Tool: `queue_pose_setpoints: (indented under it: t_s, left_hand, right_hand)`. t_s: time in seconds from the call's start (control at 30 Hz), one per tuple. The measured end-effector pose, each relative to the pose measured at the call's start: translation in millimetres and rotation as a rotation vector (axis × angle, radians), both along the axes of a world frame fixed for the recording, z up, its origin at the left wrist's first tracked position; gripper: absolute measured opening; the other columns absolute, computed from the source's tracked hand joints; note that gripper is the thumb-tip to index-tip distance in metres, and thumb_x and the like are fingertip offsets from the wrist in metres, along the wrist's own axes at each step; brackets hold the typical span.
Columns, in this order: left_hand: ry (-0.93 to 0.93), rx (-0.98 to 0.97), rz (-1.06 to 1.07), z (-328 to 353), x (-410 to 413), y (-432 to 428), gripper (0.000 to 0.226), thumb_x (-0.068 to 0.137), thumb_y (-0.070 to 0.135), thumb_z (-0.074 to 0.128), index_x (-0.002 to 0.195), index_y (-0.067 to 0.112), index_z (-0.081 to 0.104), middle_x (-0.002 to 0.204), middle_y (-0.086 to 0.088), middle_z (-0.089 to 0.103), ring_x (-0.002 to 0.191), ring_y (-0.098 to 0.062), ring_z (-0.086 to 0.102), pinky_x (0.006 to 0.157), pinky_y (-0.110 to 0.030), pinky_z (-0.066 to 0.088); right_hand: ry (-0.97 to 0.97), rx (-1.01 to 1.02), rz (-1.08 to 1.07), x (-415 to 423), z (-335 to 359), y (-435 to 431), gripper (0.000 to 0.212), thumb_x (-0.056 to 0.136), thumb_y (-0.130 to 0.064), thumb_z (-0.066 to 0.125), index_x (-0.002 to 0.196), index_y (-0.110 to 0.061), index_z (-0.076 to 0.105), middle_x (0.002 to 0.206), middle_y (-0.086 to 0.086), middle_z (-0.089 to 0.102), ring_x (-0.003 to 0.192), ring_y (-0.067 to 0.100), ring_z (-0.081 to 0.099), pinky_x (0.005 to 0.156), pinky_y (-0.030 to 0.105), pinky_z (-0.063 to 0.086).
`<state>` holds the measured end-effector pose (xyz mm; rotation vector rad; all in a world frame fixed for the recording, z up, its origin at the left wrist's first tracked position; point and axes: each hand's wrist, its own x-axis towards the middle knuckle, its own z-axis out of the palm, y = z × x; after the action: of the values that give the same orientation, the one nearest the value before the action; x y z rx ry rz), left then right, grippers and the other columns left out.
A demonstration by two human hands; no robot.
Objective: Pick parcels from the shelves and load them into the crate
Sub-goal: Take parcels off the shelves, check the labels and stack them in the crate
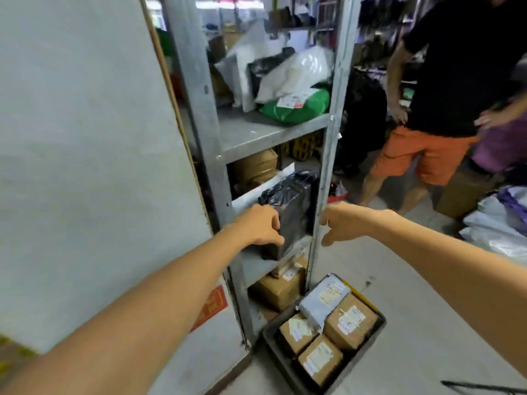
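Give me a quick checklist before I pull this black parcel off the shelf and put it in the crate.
1. Left hand grips black parcel: ok.
2. Right hand free to support: ok, open beside the shelf post.
3. Floor space in crate: not ok; cardboard boxes and grey mailer cover it, so stack on top.
4. Bystander clear of crate: ok.
5. Parcel's weight: cannot tell.
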<state>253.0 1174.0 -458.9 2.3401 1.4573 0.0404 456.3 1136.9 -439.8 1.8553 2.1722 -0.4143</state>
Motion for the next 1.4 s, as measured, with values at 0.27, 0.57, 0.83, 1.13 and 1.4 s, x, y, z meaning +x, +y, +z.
queue_pose_setpoints:
  t_s: [0.27, 0.57, 0.83, 1.13, 1.4]
  left_hand:
    - [0.044, 0.103, 0.461, 76, -224, -133, 0.038, 0.074, 0.037, 0.074, 0.108, 0.022, 0.067, 0.109, 0.002, 0.065, 0.098, -0.018, 0.062, 0.089, -0.037, 0.053]
    - [0.159, 0.201, 1.027, 175, -428, -362, 0.031, 0.074, 0.039, 0.074, 0.102, 0.028, 0.07, 0.11, 0.004, 0.069, 0.101, -0.018, 0.063, 0.089, -0.036, 0.053]
    - [0.27, 0.291, 1.477, 232, -468, -556, 0.039, 0.078, 0.036, 0.074, 0.112, 0.017, 0.067, 0.115, -0.001, 0.064, 0.104, -0.021, 0.061, 0.093, -0.037, 0.051]
    - [0.342, 0.225, 1.883, 214, -406, -745, 0.038, 0.081, 0.04, 0.072, 0.115, 0.024, 0.067, 0.12, 0.002, 0.063, 0.106, -0.02, 0.06, 0.091, -0.038, 0.052]
    - [0.405, 0.164, 2.386, 202, -280, -929, 0.039, 0.08, 0.042, 0.071, 0.114, 0.025, 0.066, 0.114, -0.002, 0.066, 0.109, -0.025, 0.06, 0.09, -0.033, 0.05]
  right_hand:
    - [0.106, 0.13, 0.334, -202, 64, -38, 0.049, 0.081, -0.04, 0.073, 0.122, -0.017, 0.057, 0.115, 0.002, 0.058, 0.097, 0.021, 0.056, 0.084, 0.032, 0.048]
    - [0.289, 0.168, 0.949, -467, 143, -170, 0.043, 0.084, -0.034, 0.072, 0.119, -0.012, 0.061, 0.112, 0.003, 0.061, 0.106, 0.019, 0.058, 0.078, 0.02, 0.042]
    - [0.405, 0.195, 1.333, -590, 208, -302, 0.037, 0.074, -0.043, 0.078, 0.101, -0.024, 0.062, 0.101, 0.0, 0.065, 0.089, 0.016, 0.063, 0.083, 0.037, 0.055]
    - [0.446, 0.101, 1.787, -635, 209, -503, 0.063, 0.077, -0.039, 0.077, 0.132, -0.02, 0.05, 0.122, 0.0, 0.056, 0.105, 0.018, 0.056, 0.091, 0.035, 0.05]
    - [0.525, 0.034, 2.31, -576, 201, -726, 0.059, 0.076, -0.041, 0.076, 0.128, -0.022, 0.053, 0.125, 0.002, 0.054, 0.104, 0.019, 0.057, 0.087, 0.036, 0.05]
